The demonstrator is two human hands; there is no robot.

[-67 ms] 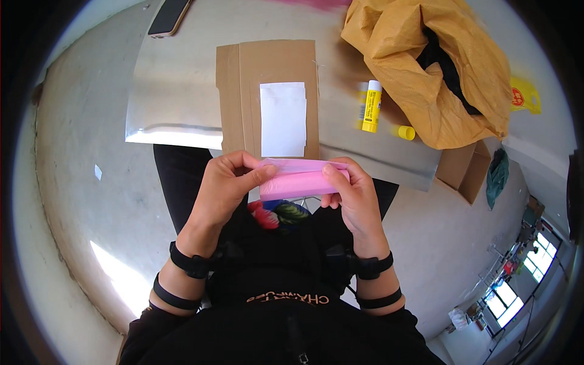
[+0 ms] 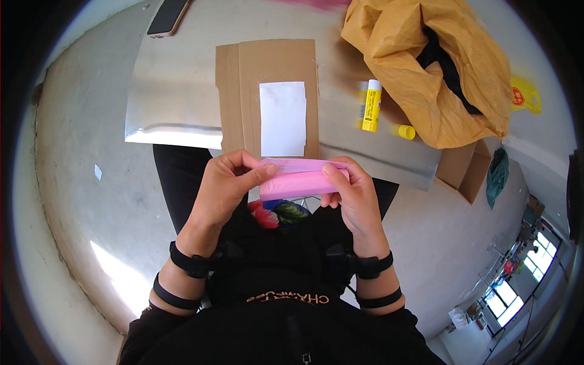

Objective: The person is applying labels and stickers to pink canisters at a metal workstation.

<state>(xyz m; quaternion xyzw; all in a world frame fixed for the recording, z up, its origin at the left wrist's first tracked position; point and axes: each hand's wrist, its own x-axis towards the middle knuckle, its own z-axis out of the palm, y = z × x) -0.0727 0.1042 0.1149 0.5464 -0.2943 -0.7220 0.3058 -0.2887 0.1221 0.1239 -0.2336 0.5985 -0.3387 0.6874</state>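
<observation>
The grey table (image 2: 182, 79) carries white paper (image 2: 283, 118) near twelve o'clock from the pink roll (image 2: 304, 184), held over the lap. The left hand (image 2: 223, 182) has its grip pinching loose film (image 2: 298, 163); the right hand (image 2: 356, 194) grasps the three-o'clock end. Peel evenly, I'd say (thin film probably tears).

This seems a plain workroom. Smooth grey floor (image 2: 438, 249) and bright paned glass windows (image 2: 504, 303) lie right of the right hand (image 2: 354, 194).
</observation>
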